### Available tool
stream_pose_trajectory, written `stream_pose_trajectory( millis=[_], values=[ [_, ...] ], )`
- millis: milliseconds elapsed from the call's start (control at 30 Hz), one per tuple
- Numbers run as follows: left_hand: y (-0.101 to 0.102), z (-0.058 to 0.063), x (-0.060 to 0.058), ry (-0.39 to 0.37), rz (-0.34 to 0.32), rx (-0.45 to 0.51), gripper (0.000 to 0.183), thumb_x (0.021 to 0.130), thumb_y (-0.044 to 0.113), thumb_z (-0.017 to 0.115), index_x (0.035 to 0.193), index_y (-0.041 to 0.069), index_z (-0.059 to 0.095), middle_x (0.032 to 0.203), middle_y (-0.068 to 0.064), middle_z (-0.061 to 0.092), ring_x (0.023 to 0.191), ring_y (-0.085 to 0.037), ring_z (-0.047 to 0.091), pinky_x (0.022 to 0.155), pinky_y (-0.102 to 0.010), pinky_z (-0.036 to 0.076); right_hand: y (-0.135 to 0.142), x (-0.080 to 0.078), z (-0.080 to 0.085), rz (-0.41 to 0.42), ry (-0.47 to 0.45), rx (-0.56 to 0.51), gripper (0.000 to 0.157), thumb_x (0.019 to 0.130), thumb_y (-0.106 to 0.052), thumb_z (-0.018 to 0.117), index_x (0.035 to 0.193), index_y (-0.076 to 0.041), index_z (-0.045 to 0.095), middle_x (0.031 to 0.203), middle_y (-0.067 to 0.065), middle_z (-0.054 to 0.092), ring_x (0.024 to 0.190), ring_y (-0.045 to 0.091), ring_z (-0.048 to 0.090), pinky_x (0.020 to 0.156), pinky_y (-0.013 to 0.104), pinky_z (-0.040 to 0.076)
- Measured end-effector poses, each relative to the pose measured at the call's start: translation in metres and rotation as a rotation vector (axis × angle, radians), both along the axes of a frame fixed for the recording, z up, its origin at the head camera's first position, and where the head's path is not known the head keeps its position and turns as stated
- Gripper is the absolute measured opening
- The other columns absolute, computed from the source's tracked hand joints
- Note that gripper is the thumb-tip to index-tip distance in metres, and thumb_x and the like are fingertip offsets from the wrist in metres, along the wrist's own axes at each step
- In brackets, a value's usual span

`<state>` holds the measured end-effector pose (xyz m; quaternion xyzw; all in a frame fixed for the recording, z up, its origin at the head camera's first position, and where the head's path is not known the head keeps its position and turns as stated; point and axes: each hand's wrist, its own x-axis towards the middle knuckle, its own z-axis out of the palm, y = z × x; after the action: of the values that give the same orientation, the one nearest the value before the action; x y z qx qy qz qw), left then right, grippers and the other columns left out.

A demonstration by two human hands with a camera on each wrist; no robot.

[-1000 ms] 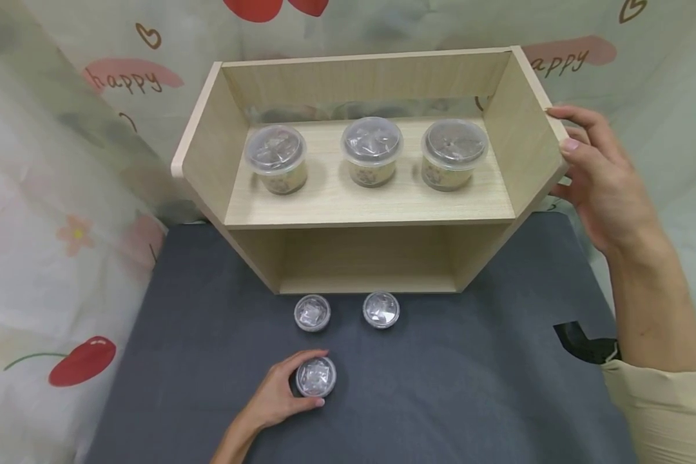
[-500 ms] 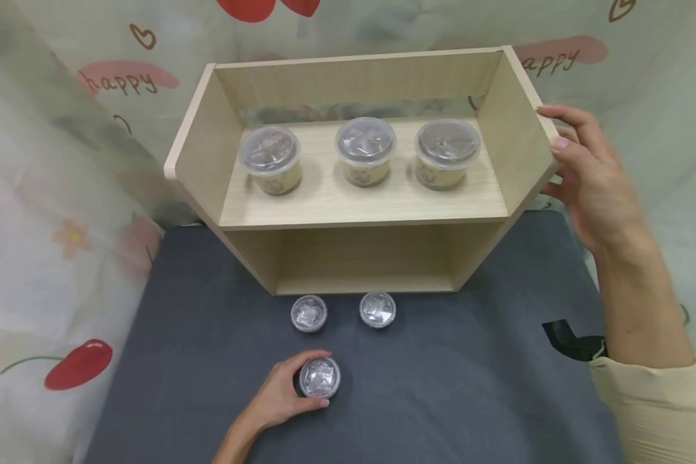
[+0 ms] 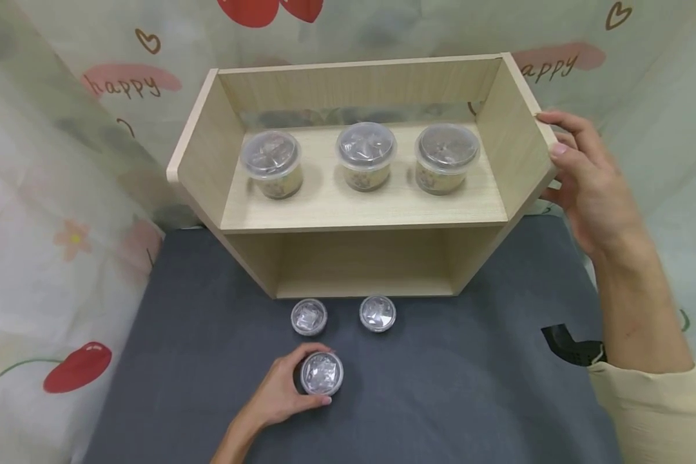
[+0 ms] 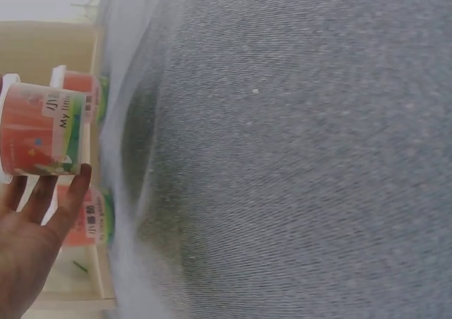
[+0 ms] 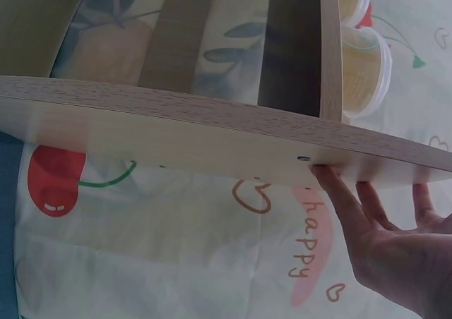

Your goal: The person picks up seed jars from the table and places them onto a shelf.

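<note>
My left hand [image 3: 281,393] holds a small lidded plastic cup [image 3: 321,374] between thumb and fingers over the dark cloth. In the left wrist view the same cup [image 4: 42,128] shows a red label with green at its base and the words "My little". Two matching cups, one on the left [image 3: 309,317] and one on the right [image 3: 377,314], stand on the cloth before a two-tier wooden shelf [image 3: 362,225]. My right hand [image 3: 594,183] grips the front edge of the shelf's right side panel, with fingertips against its outer face in the right wrist view.
Three larger clear-lidded tubs, left [image 3: 272,164], middle [image 3: 367,156] and right [image 3: 446,158], stand in a row on the upper tier. Patterned fabric [image 3: 75,193] hangs behind and beside the shelf. Dark grey cloth [image 3: 441,386] covers the table.
The cup in my left hand has shifted slightly right and looks a little larger. My right hand stays at the shelf's side panel. The whole head view has shifted slightly.
</note>
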<state>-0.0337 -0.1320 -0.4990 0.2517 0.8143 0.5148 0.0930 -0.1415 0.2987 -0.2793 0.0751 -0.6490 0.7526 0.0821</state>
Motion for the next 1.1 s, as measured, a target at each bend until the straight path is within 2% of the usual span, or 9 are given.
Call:
stream_pose_trajectory(
  millis=[67, 300, 400, 500, 633, 733, 833, 967, 1100],
  values=[
    [0.000, 0.004, -0.001, 0.014, -0.006, 0.005, 0.073, 0.060, 0.005, 0.094, 0.125, 0.007, 0.061, 0.119, -0.003, 0.069, 0.107, -0.020, 0.065, 0.095, -0.030, 0.046, 0.000, 0.000, 0.000, 0.002, 0.000, -0.003, 0.037, 0.101, -0.014, 0.050, 0.138, -0.016, 0.052, 0.134, 0.011, 0.046, 0.110, 0.027, 0.052, 0.078, 0.035, 0.048],
    [-0.006, -0.023, -0.016, -0.001, -0.045, 0.032, 0.078, 0.064, 0.019, 0.095, 0.131, 0.026, 0.055, 0.125, 0.011, 0.066, 0.112, -0.013, 0.063, 0.097, -0.024, 0.045, 0.000, 0.001, 0.002, -0.018, 0.016, 0.034, 0.038, 0.101, -0.017, 0.049, 0.139, -0.018, 0.051, 0.136, 0.011, 0.044, 0.113, 0.027, 0.050, 0.079, 0.035, 0.047],
    [-0.006, -0.018, -0.021, 0.011, -0.057, 0.045, 0.077, 0.065, 0.018, 0.094, 0.132, 0.024, 0.056, 0.126, 0.009, 0.066, 0.113, -0.013, 0.063, 0.098, -0.024, 0.045, 0.001, 0.001, 0.002, -0.021, 0.019, 0.032, 0.038, 0.101, -0.017, 0.050, 0.139, -0.017, 0.051, 0.136, 0.011, 0.044, 0.112, 0.027, 0.051, 0.079, 0.035, 0.047],
    [-0.006, -0.013, -0.024, 0.072, -0.066, 0.046, 0.076, 0.065, 0.017, 0.094, 0.133, 0.019, 0.058, 0.127, 0.004, 0.065, 0.114, -0.016, 0.062, 0.099, -0.024, 0.044, 0.000, 0.001, 0.001, -0.008, 0.019, 0.026, 0.038, 0.102, -0.016, 0.050, 0.139, -0.017, 0.051, 0.134, 0.011, 0.046, 0.110, 0.026, 0.053, 0.079, 0.034, 0.047],
    [-0.009, -0.007, -0.029, 0.132, -0.040, 0.012, 0.075, 0.064, 0.018, 0.095, 0.131, 0.016, 0.062, 0.129, 0.002, 0.062, 0.117, -0.017, 0.058, 0.100, -0.020, 0.041, -0.001, 0.001, 0.000, 0.006, 0.016, 0.032, 0.038, 0.102, -0.016, 0.049, 0.140, -0.018, 0.050, 0.133, 0.011, 0.046, 0.109, 0.024, 0.054, 0.079, 0.034, 0.048],
    [-0.009, -0.004, -0.035, 0.106, -0.009, 0.019, 0.077, 0.062, 0.014, 0.096, 0.131, 0.015, 0.063, 0.129, 0.001, 0.062, 0.119, -0.016, 0.057, 0.100, -0.018, 0.041, -0.002, 0.001, -0.001, 0.005, 0.016, 0.032, 0.038, 0.102, -0.017, 0.049, 0.140, -0.018, 0.050, 0.134, 0.011, 0.046, 0.108, 0.024, 0.054, 0.079, 0.035, 0.047],
    [-0.007, -0.001, -0.041, 0.071, 0.008, 0.061, 0.079, 0.060, 0.007, 0.096, 0.132, 0.008, 0.062, 0.130, -0.004, 0.062, 0.119, -0.017, 0.057, 0.098, -0.020, 0.045, -0.002, 0.001, -0.002, 0.003, 0.018, 0.024, 0.038, 0.102, -0.016, 0.049, 0.140, -0.017, 0.050, 0.134, 0.011, 0.047, 0.107, 0.024, 0.055, 0.079, 0.035, 0.046],
    [-0.003, 0.003, -0.047, 0.078, 0.012, 0.094, 0.079, 0.062, 0.001, 0.094, 0.133, 0.000, 0.060, 0.130, -0.012, 0.062, 0.116, -0.018, 0.060, 0.094, -0.023, 0.050, -0.002, 0.001, -0.002, -0.003, 0.017, 0.027, 0.038, 0.102, -0.016, 0.049, 0.140, -0.018, 0.050, 0.134, 0.011, 0.046, 0.107, 0.024, 0.055, 0.078, 0.036, 0.046],
    [-0.002, 0.007, -0.054, 0.071, 0.034, 0.101, 0.079, 0.065, 0.004, 0.093, 0.136, 0.006, 0.058, 0.130, -0.007, 0.063, 0.113, -0.016, 0.062, 0.094, -0.026, 0.051, -0.002, 0.001, -0.002, -0.007, 0.017, 0.028, 0.038, 0.102, -0.017, 0.050, 0.140, -0.018, 0.050, 0.134, 0.011, 0.046, 0.107, 0.024, 0.055, 0.078, 0.035, 0.047]
  ],
)
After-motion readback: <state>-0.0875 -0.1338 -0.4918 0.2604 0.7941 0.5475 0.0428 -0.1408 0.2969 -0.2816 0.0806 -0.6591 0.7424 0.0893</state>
